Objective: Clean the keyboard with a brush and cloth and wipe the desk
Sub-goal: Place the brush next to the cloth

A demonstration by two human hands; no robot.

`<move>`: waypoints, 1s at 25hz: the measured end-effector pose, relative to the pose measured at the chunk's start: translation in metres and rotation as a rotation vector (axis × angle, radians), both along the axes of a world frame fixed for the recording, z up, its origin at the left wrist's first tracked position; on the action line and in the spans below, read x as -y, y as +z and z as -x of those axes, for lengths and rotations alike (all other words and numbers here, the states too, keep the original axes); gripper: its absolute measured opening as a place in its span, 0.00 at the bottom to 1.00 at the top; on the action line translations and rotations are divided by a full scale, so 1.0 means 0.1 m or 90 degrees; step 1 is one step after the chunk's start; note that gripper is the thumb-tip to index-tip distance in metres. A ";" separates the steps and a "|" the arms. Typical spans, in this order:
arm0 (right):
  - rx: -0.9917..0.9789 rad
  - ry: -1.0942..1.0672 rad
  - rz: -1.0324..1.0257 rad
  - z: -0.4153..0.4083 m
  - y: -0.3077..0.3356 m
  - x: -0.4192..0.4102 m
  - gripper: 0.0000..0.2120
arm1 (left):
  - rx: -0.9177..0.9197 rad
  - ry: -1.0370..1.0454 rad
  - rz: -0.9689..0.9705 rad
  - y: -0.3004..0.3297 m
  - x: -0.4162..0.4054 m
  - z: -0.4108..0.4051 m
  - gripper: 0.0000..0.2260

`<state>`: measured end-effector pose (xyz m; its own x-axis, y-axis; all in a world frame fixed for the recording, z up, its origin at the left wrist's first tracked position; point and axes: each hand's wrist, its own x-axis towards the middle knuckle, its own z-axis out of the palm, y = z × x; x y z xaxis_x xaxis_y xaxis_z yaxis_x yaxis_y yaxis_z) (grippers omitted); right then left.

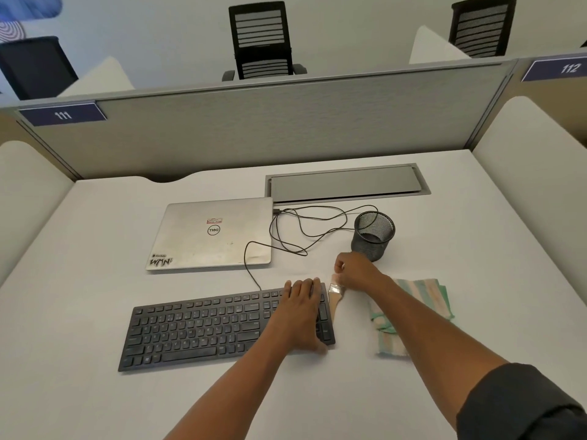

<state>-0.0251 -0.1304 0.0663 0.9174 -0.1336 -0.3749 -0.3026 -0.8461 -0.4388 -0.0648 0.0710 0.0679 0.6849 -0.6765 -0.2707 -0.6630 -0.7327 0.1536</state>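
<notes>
One long black plastic keyboard [222, 328], one closed silver laptop [212, 236], one wooden-handled paintbrush [334, 300], one striped pastel cloth [409, 312] and one black wire-mesh cup [373, 235] sit on the one white desk [95, 312]. Three black mesh-backed office chairs [262, 39] stand beyond the partition. Two bare hands [301, 312] are in view.

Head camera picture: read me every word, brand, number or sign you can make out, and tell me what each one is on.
"111": dark blue plate on the grey partition, left
"112": dark blue plate on the partition, right
"DELL", seen upside down: round logo on the closed silver laptop lid
"WMN", roughly: black-and-white sticker at the laptop's near left corner
Red-and-white sticker above the logo: too small to read
Black keyboard key legends: too blurred to read
</notes>
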 end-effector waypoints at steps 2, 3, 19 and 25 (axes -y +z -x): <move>0.031 0.013 -0.029 0.10 -0.02 -0.05 0.13 | -0.002 0.002 -0.005 0.00 0.01 -0.01 0.63; 0.028 0.018 -0.035 0.15 -0.03 -0.07 0.15 | -0.006 0.004 -0.006 0.00 0.02 -0.02 0.63; 0.036 0.061 0.149 0.07 0.18 0.21 0.09 | -0.025 0.017 -0.030 0.05 0.04 -0.01 0.62; 0.099 0.017 0.126 0.22 0.50 0.32 0.08 | -0.022 0.017 -0.046 -0.01 0.05 0.02 0.63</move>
<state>-0.0467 -0.1622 0.1167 0.9662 -0.1649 -0.1984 -0.2204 -0.9272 -0.3029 -0.0671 0.0662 0.0672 0.6923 -0.6353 -0.3422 -0.6379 -0.7605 0.1214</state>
